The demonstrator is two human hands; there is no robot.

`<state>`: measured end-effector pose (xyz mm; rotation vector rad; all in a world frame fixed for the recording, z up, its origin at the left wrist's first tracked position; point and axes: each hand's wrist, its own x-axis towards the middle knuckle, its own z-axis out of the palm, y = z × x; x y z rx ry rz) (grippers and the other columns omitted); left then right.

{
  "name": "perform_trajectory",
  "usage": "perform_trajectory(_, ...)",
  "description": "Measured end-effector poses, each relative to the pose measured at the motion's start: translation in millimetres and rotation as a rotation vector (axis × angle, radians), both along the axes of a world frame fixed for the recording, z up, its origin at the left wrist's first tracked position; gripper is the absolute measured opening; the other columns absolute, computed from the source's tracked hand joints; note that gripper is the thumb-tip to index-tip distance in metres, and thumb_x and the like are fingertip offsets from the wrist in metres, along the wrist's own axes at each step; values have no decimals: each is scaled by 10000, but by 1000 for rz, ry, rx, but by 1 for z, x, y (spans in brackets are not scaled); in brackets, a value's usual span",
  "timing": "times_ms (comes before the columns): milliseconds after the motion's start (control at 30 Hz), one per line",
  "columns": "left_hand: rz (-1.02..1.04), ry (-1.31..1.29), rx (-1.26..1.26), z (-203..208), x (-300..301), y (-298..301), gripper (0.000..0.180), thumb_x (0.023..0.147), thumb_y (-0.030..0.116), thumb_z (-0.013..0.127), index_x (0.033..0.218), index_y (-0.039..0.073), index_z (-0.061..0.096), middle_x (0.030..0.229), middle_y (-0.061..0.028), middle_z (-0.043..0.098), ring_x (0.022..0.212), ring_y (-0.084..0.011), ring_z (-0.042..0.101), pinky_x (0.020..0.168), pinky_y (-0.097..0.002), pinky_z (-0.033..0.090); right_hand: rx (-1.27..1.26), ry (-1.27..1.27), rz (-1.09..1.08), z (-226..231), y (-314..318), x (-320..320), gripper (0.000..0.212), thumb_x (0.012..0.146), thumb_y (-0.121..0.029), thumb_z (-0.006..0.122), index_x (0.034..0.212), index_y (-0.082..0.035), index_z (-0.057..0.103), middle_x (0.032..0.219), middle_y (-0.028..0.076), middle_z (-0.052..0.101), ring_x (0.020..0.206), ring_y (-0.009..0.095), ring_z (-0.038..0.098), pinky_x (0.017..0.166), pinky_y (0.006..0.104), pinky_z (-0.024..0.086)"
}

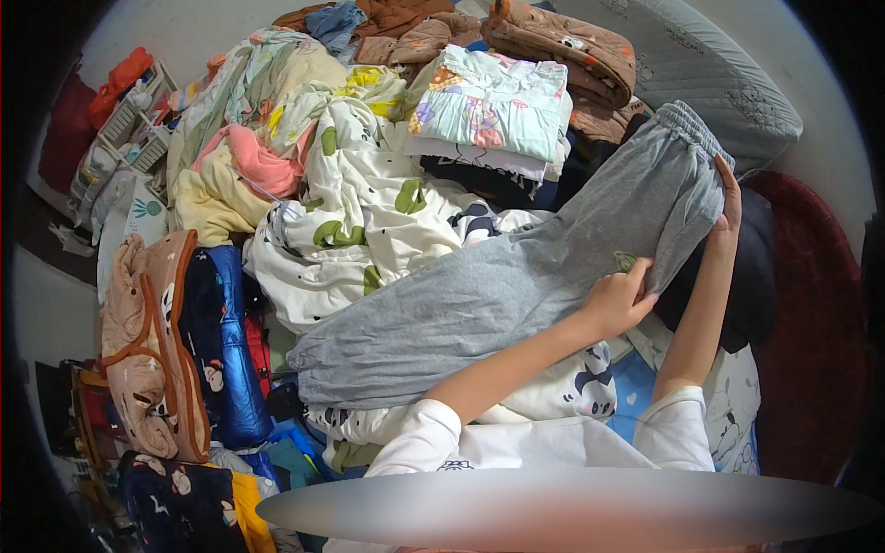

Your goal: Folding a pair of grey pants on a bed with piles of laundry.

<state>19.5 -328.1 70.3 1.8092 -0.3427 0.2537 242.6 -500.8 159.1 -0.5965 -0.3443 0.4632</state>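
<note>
Grey trousers, pinched by the left hand and held at the waist edge by the right hand, sprawl leftward; folded clothes crowd the far side.

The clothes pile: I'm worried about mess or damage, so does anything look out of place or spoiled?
The white cloth with green patches looks untidy: it lies crumpled in the middle, beside a neatly folded stack. The grey trousers look creased, but I see no spill or tear.

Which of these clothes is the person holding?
The grey trousers with the gathered waistband: the right hand grips near it, the left hand lower down. Neither touches the folded stack or heaped clothes.
</note>
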Motion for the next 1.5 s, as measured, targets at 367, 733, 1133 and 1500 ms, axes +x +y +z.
perform_trajectory(367, 428, -482, 85, 28, 18, 16, 154, 725, 79, 622, 875, 71, 589, 605, -67, 584, 552, -247, 582, 580, -362, 452, -164, 101, -250, -24, -40, 15, 194, 826, -80, 677, 1004, -4, 666, 1037, 101, 678, 972, 211, 645, 920, 374, 503)
perform_trajectory(733, 250, -539, 723, -26, 10, -25, 227, 682, 138, 674, 858, 42, 567, 865, -115, 523, 804, -245, 543, 739, -332, 417, -207, 112, -260, -13, 24, -32, 352, 874, -322, 656, 1072, -31, 651, 1064, 108, 672, 971, 237, 651, 911, 391, 502)
perform_trajectory(1133, 439, -557, -173, 82, 13, 72, 280, 843, 197, 656, 1012, 2, 548, 1066, -149, 529, 849, -215, 543, 757, -306, 451, -234, 43, -142, 30, 126, -147, 489, 888, -453, 585, 1177, -59, 565, 1096, 94, 641, 983, 222, 630, 882, 362, 501)
perform_trajectory(1500, 617, -409, 240, 98, -21, 110, 361, 732, 249, 741, 853, 6, 503, 848, -122, 492, 804, -278, 505, 711, -378, 414, -189, 27, -34, 23, 177, -197, 378, 936, -353, 439, 1153, -71, 564, 1092, 53, 630, 1027, 180, 585, 936, 319, 435)
